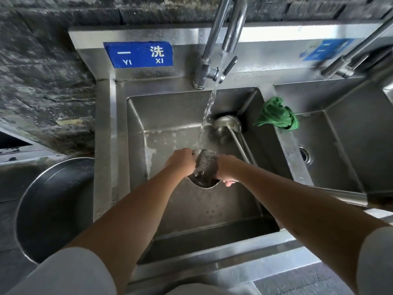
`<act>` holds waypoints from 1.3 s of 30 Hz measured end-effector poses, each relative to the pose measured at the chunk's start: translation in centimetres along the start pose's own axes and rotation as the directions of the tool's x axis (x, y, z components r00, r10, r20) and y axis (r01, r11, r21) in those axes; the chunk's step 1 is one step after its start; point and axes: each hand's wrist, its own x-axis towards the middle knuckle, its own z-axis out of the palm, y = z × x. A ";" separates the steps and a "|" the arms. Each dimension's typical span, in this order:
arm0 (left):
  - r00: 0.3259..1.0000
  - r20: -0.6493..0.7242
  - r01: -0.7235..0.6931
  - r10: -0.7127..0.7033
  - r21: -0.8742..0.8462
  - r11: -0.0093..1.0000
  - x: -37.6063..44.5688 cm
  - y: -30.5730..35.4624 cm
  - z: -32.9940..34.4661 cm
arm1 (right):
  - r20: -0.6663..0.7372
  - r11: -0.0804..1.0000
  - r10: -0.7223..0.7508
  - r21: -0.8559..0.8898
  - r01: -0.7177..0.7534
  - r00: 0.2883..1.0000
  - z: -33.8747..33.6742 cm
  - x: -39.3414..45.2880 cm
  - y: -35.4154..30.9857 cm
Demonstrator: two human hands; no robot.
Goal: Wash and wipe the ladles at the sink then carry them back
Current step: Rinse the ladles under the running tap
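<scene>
A steel ladle bowl [205,170] sits under the running water in the middle of the left sink basin [170,116]. My left hand [181,161] grips its left rim. My right hand [227,170] grips its right side, fingertips curled under the lower edge. Water from the tap [214,45] falls onto the bowl between my hands. A second ladle [228,124] lies in the basin's far right corner, its handle running toward my right forearm. A crumpled green cloth [277,114] lies on the divider between the two basins.
A second basin [340,133] with a drain lies to the right, with another tap [350,58] above it. A large round steel pot [53,207] stands on the left below the counter. A blue sign [138,54] is fixed to the backsplash.
</scene>
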 end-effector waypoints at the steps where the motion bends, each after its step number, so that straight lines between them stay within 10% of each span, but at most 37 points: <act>1: 0.999 0.049 0.014 -0.012 -0.039 0.999 -0.1 0.4 -0.3 | -0.021 0.990 -0.029 -0.142 0.025 0.999 -0.2 -0.6 -0.1; 8: 0.871 0.462 0.309 -0.168 -0.250 0.918 -0.7 0.7 -2.1 | 0.139 0.823 -0.317 -0.450 0.345 0.938 -1.4 -1.7 1.5; 12: 0.875 0.471 0.369 -0.112 -0.499 0.784 -1.6 0.2 -2.6 | 0.176 0.704 -0.338 -0.605 0.373 0.925 -2.3 -2.6 2.1; 19: 0.959 0.266 0.214 0.100 -0.907 0.364 -1.2 0.6 -0.7 | 0.003 0.940 -0.335 -0.071 0.334 0.942 -2.6 -2.9 1.1; 27: 0.951 -0.244 -0.308 0.187 -0.745 0.592 -2.5 0.6 0.2 | -0.167 0.806 -0.184 0.538 0.246 0.969 -3.3 -1.5 0.0; 33: 0.966 -0.256 -0.167 -0.045 -0.745 0.646 -1.4 1.0 -0.7 | -0.144 0.787 -0.225 0.556 0.266 0.964 -2.9 -1.4 -1.2; 39: 0.936 -0.352 -0.226 0.007 -0.584 0.779 -1.0 0.8 -0.7 | -0.206 0.714 -0.130 0.659 0.235 0.970 -3.3 -1.3 -2.8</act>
